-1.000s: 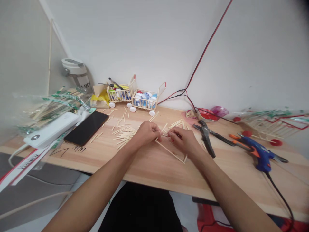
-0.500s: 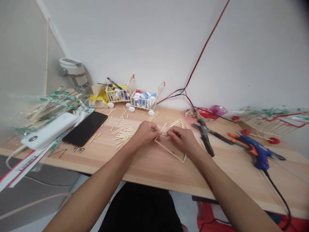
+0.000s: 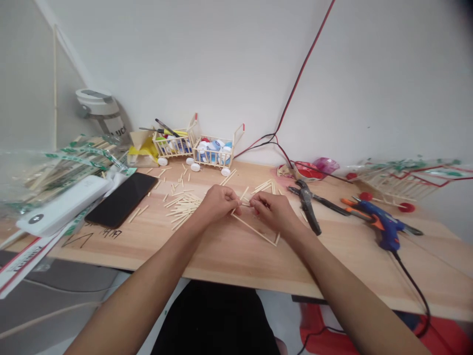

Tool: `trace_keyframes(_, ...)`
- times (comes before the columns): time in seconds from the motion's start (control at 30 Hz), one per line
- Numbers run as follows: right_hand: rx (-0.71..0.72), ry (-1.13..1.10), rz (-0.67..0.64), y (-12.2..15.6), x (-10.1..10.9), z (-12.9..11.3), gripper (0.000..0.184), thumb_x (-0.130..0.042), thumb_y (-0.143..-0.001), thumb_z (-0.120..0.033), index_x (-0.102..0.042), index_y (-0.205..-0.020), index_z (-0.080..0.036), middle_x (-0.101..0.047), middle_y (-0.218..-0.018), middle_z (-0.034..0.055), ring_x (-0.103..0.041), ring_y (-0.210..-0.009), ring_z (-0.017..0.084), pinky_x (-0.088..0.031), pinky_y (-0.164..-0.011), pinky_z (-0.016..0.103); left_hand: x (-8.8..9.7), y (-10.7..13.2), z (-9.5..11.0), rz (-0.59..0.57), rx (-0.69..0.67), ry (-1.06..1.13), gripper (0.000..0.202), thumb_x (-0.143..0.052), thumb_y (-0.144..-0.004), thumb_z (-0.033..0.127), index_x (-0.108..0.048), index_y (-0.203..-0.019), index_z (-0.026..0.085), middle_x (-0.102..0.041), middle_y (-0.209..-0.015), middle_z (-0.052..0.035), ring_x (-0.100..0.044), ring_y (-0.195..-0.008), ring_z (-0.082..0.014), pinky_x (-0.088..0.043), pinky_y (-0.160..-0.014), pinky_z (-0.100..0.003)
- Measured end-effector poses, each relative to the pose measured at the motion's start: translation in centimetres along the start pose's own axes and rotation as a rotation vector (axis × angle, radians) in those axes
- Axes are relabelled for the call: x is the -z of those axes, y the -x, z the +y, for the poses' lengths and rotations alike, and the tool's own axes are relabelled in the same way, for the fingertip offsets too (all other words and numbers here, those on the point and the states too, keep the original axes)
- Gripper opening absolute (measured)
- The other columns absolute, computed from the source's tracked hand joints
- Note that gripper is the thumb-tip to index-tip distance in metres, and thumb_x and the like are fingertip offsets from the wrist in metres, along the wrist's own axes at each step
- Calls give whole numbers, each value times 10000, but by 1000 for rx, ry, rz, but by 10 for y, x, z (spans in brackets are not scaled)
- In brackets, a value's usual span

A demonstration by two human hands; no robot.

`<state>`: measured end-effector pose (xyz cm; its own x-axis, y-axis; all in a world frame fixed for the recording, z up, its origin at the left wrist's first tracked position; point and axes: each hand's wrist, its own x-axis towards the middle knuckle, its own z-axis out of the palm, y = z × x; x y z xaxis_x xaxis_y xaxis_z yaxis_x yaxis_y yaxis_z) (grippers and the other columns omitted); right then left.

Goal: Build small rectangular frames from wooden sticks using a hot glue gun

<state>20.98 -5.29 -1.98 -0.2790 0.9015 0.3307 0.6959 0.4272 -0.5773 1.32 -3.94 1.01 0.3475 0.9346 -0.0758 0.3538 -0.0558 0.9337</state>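
Note:
My left hand (image 3: 221, 201) is closed at one corner of a thin wooden stick frame (image 3: 254, 230), with thumb and fingers pinched together. Opposite it, my right hand (image 3: 271, 209) pinches a short wooden stick (image 3: 245, 204) that spans the gap between the two hands. The frame's near long side slants down toward my right wrist and meets another stick at a corner. My fingers hide the exact contact points. Just left of my left hand lies a loose pile of cut wooden sticks (image 3: 184, 208).
Behind the hands stand two small stick carts (image 3: 212, 157) holding bottle caps. To the right lie black-handled pliers (image 3: 309, 207), a blue glue gun (image 3: 388, 229) and a red-wheeled cart (image 3: 391, 185). A phone (image 3: 121, 199) and a white power bank (image 3: 64, 204) are at left.
The whole view has shifted slightly, so the table items sit further left in the picture. Both hands keep nearly the same pinch on the sticks.

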Motion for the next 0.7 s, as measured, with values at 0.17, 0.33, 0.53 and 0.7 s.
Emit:
trace_keyframes(0.17, -6, 14, -13, 0, 1, -1, 193, -504, -856, -243, -571, -681, -199, -600, -609, -25, -496, -569, 113, -328, -567, 225, 0, 1, 2, 0, 3, -13, 142, -613, -696, 219, -624, -602, 114, -605, -500, 10, -430, -440, -65, -276, -443, -176)
trace_keyframes(0.33, 5, 21, -15, 0, 2, -4, 212, -497, -871, -248, -558, -674, -198, -602, -619, -24, -501, -584, 113, -326, -582, 226, -1, 0, 1, 1, 9, -3, 133, -616, -698, 212, -623, -611, 111, -597, -493, 12, -415, -438, -61, -258, -435, -176)
trace_keyframes(0.53, 7, 28, -3, 0, 1, -2, 199, -513, -866, -248, -576, -684, -199, -611, -620, -24, -510, -583, 113, -328, -586, 228, 0, 0, 1, 1, 4, -19, 145, -615, -697, 236, -639, -638, 105, -642, -547, -14, -432, -451, -69, -272, -444, -181)
trace_keyframes(0.7, 16, 31, -1, -1, 1, 0, 203, -520, -872, -253, -586, -687, -197, -615, -617, -26, -515, -580, 109, -327, -589, 225, 0, -1, -1, -8, -16, -19, 158, -610, -696, 245, -638, -628, 105, -661, -570, -30, -450, -469, -78, -301, -465, -188)
